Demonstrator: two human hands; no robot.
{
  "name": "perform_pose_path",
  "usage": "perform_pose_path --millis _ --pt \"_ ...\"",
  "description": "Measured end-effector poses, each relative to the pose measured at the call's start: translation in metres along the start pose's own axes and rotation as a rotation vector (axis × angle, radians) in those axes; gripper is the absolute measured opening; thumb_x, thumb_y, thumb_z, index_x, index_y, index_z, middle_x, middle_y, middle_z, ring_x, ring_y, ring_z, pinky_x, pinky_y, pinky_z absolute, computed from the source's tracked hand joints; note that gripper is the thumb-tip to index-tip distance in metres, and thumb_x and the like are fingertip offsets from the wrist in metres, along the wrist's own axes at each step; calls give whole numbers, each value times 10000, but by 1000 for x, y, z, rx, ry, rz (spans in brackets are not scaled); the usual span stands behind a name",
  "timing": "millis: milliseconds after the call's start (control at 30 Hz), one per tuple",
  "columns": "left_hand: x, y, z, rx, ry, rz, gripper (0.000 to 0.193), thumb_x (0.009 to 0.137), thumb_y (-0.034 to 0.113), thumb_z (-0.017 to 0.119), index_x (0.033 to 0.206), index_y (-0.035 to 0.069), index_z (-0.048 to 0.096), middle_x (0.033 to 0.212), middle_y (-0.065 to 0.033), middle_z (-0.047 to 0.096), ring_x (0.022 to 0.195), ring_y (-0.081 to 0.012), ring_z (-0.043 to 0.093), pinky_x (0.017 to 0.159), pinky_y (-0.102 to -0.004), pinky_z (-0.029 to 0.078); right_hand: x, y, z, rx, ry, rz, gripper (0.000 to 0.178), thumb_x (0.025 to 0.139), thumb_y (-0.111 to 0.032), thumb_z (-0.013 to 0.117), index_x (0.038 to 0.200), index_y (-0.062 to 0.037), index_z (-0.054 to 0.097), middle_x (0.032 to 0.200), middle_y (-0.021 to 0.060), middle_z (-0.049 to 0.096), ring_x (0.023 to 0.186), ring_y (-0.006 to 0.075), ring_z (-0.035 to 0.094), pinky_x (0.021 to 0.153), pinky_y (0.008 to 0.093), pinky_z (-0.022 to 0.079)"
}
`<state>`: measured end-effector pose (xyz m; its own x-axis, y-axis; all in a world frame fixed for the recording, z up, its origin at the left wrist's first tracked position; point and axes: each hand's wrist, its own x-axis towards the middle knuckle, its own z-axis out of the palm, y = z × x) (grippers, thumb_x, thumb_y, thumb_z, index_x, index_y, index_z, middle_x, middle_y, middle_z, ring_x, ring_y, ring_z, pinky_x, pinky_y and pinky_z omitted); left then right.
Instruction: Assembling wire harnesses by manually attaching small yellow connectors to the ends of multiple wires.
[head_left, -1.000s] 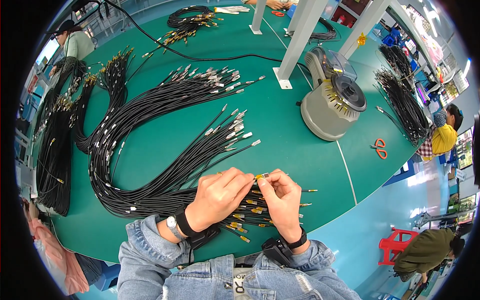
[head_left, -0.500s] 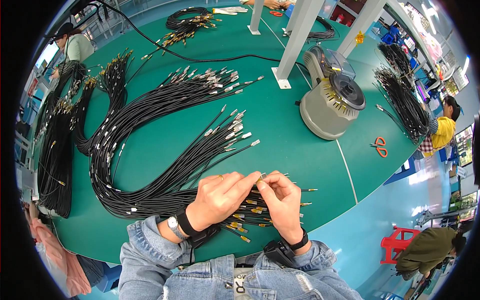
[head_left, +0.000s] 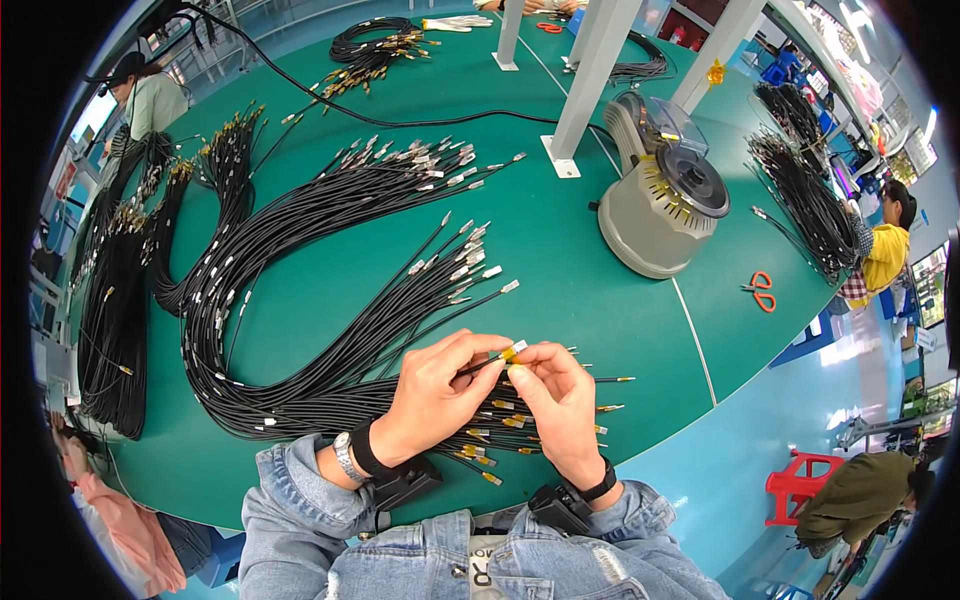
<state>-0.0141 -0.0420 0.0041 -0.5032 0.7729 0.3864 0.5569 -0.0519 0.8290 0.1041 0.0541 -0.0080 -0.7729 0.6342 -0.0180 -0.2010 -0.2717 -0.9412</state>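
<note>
Over the near side of the bundle, my left hand (head_left: 428, 392) is closed on a black cable (head_left: 482, 366). Near the cable's end is a yellow-and-white label (head_left: 513, 352), standing out between my two hands. My right hand (head_left: 560, 400) pinches at the label with thumb and forefinger; its other fingers are curled. Beneath and around my hands lie cable ends with yellow labels (head_left: 480, 458). To the left, the large bundle of black cables (head_left: 215, 335) bends round in a U, and its farther ends carry white tags (head_left: 465, 262).
A grey label dispenser (head_left: 655, 225) stands right of centre beside a metal post (head_left: 575, 125). Orange-handled snips (head_left: 763, 292) lie near the table's right edge. More cable bundles (head_left: 112, 330) hang at the left and lie at the far right (head_left: 815, 215). Other people sit around the table.
My left fingers have shifted back along the cable, and the yellow-and-white label now shows between my hands. The right hand has stayed almost in place.
</note>
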Motion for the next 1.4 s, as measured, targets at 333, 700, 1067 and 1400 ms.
perform_pose_path --millis 333,700,1067,1400 --pt "2 -3 -4 -345 -125 -271 139 818 21 631 947 -21 602 794 -33 625 625 -36 543 556 -184 444 4 8 -5 -87 -36 -83 51 859 -19 588 885 24 579 877 27 567 794 83 535 748 217 439" --pt "2 5 -7 73 -31 -86 67 793 19 653 825 -10 602 717 -47 608 592 -98 574 508 -223 436 1 6 -4 -58 -15 -85 67 861 -17 585 905 34 587 871 25 565 791 84 534 745 215 433" --pt "-2 -2 -1 -29 -24 -75 64 835 49 603 812 -11 594 654 -58 591 537 -110 552 475 -239 418 1 7 4 -34 27 -103 62 859 -16 588 895 34 592 844 18 563 775 78 528 721 206 426" --pt "7 -6 -16 -450 -316 -424 164 915 123 522 829 -5 575 599 -2 542 465 -36 442 426 -193 342 1 9 2 -76 44 -92 67 853 -25 600 889 30 592 844 15 557 738 72 509 692 201 426"
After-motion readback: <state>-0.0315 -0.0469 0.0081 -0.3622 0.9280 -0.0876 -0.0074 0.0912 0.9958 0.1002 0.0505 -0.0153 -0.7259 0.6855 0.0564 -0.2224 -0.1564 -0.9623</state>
